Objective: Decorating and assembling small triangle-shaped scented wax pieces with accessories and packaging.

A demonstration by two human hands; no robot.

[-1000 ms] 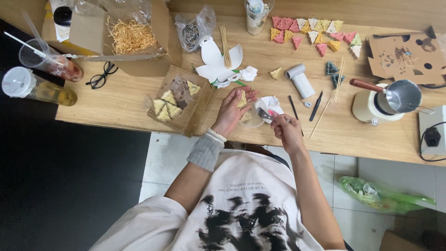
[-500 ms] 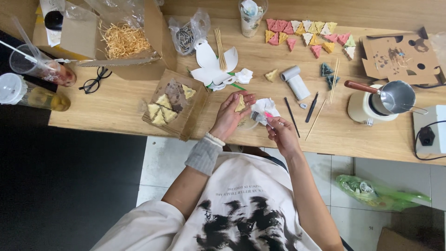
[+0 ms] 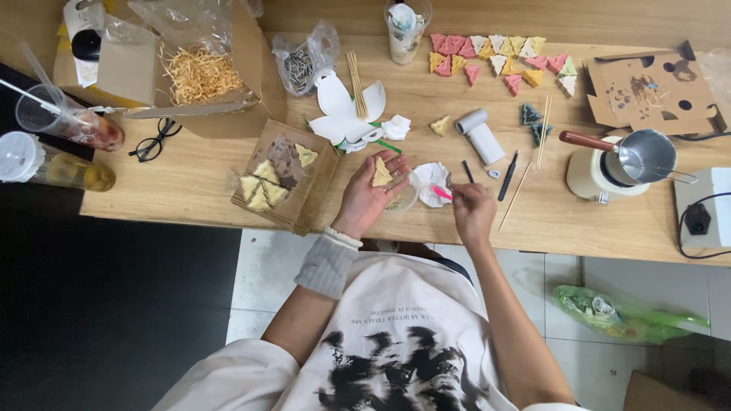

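My left hand (image 3: 368,196) lies palm up over the wooden table (image 3: 190,183), with a small yellow triangular piece (image 3: 381,173) resting on its open palm. My right hand (image 3: 472,213) pinches a thin pink tool (image 3: 442,192), whose tip points left toward a crumpled white tissue (image 3: 434,179). A small clear cup (image 3: 403,199) sits between the two hands. Just left of my left hand stands a shallow cardboard tray (image 3: 316,194) holding several yellow triangles and one brown one.
Rows of pink, yellow and white triangles (image 3: 499,57) lie at the back. A white pot with a metal ladle (image 3: 632,160) stands on the right, next to a white box with a cable (image 3: 704,217). Glasses (image 3: 156,141), two drinks, a box of straw, sticks, and a white paper flower sit around.
My left hand has turned further palm up with the yellow triangle on it. The right hand has drawn slightly right and down with the pink tool.
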